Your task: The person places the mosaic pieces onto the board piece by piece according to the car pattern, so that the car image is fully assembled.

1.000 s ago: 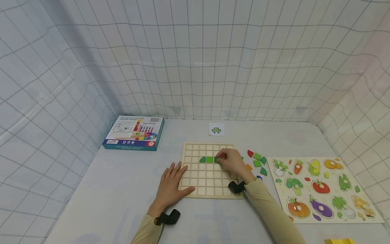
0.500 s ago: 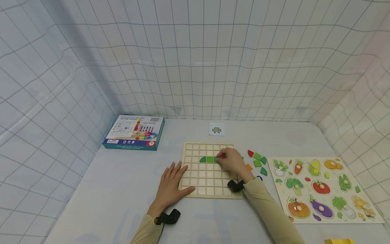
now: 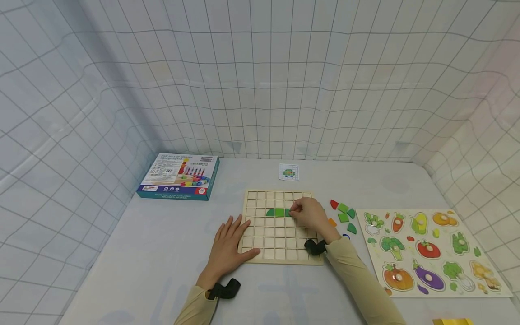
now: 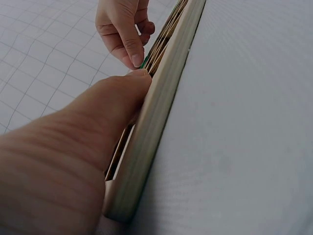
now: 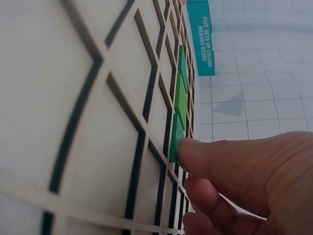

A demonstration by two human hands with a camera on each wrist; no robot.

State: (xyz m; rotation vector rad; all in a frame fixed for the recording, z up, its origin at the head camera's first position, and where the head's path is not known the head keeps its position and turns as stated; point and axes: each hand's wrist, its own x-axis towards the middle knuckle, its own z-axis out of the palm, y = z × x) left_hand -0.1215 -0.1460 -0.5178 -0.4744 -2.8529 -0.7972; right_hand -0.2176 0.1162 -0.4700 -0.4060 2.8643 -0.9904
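Observation:
A wooden grid board point(image 3: 265, 243) lies on the table. My left hand point(image 3: 228, 248) rests at its left side with fingers spread, the thumb across the near left corner. In one row sit a dark green quarter-round piece point(image 3: 270, 212) and, beside it, a light green square piece point(image 3: 280, 212). My right hand point(image 3: 309, 214) reaches over the board from the right. Its thumb and finger pinch a dark green piece point(image 5: 176, 139) at the cell just right of the square one. The fingers partly cover that piece's outline.
Loose red, green and orange pieces, among them a green square point(image 3: 343, 217), lie right of the board. Further right is a vegetable puzzle board point(image 3: 378, 284). A small pattern card point(image 3: 289, 172) lies behind the grid; a boxed bead set point(image 3: 178, 177) stands back left.
The right fingers shift very slightly on the dark green piece, which stays at the same cell. My left hand keeps its place on the board.

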